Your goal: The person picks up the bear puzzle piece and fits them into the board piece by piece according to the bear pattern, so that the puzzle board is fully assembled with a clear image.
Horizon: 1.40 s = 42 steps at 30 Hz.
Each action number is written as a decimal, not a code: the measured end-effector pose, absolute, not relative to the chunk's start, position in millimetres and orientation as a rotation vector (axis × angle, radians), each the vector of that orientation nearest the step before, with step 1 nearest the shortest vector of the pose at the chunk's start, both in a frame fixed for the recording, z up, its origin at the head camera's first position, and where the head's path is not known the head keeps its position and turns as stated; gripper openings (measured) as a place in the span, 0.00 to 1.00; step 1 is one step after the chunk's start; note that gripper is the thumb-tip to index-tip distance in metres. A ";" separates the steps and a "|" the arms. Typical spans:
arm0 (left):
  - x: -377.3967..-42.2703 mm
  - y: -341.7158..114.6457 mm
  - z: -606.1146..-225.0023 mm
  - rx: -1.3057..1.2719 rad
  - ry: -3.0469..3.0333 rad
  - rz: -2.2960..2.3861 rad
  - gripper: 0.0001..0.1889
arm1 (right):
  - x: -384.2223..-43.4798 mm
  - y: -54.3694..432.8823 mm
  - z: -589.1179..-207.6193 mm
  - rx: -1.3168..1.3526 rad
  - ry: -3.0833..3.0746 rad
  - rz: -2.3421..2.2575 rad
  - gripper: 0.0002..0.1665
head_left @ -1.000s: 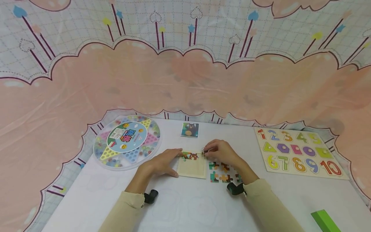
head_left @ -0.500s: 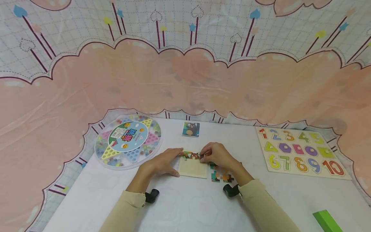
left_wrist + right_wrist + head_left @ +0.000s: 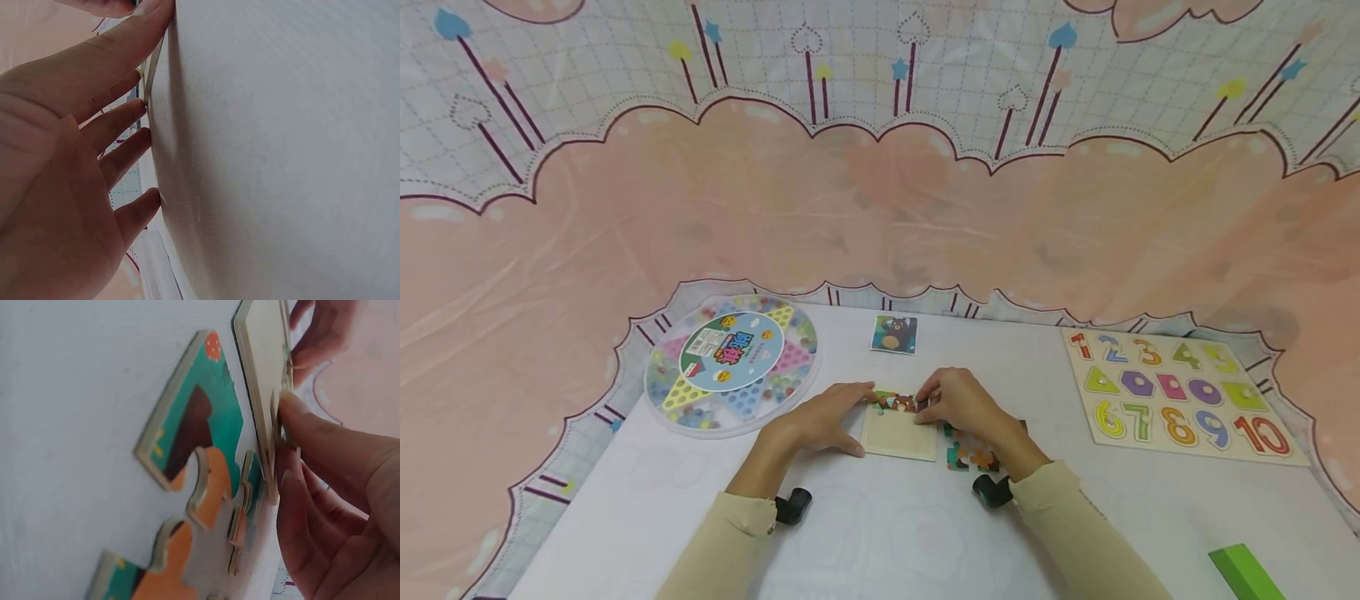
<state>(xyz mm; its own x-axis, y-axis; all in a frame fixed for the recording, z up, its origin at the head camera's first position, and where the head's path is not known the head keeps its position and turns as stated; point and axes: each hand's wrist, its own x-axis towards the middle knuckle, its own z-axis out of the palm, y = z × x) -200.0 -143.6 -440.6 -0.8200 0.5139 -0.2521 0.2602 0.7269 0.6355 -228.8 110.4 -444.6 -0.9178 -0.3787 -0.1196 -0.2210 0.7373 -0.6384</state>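
Observation:
A shallow wooden puzzle tray (image 3: 897,439) lies flat on the white table, with bear-picture pieces (image 3: 897,402) along its far edge. My left hand (image 3: 822,419) rests at the tray's left side, fingers extended, thumb near the front left corner. In the left wrist view the left hand's fingertips touch the tabletop. At the tray's far right corner my right hand (image 3: 961,406) pinches a puzzle piece between thumb and fingers; the fingers mostly hide it. Loose puzzle pieces (image 3: 957,459) lie right of the tray, partly under the right wrist; a green-and-brown piece (image 3: 212,419) shows close in the right wrist view.
A bear picture card (image 3: 893,335) lies beyond the tray. At the left is a round Chinese checkers board (image 3: 730,367) with coloured marbles. A wooden number board (image 3: 1183,396) lies to the right, and a green block (image 3: 1247,572) at the front right. A patterned cloth (image 3: 880,217) hangs behind.
My right hand has carried the puzzle piece left from beside the tray to its far right corner, then stayed nearly still. The left hand has kept its place.

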 end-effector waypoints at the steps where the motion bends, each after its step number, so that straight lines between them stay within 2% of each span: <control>1: -199.9 -143.5 -440.4 0.592 2.518 0.836 0.40 | -228.2 109.5 -444.2 -0.472 2.711 -0.925 0.13; 29: -202.4 -148.3 -442.1 0.694 2.501 0.822 0.40 | -228.7 111.9 -447.2 -0.427 2.715 -0.898 0.12; 42: -201.8 -147.2 -440.0 0.655 2.502 0.840 0.39 | -231.1 118.0 -448.1 -0.543 2.679 -0.925 0.13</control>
<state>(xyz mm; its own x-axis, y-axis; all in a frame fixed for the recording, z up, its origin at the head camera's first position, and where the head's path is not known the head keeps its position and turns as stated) -201.8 -147.2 -440.0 -0.8014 0.5502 -0.2347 0.2970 0.7066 0.6423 -231.1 118.0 -448.1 -0.8976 -0.4250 -0.1166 -0.2626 0.7283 -0.6330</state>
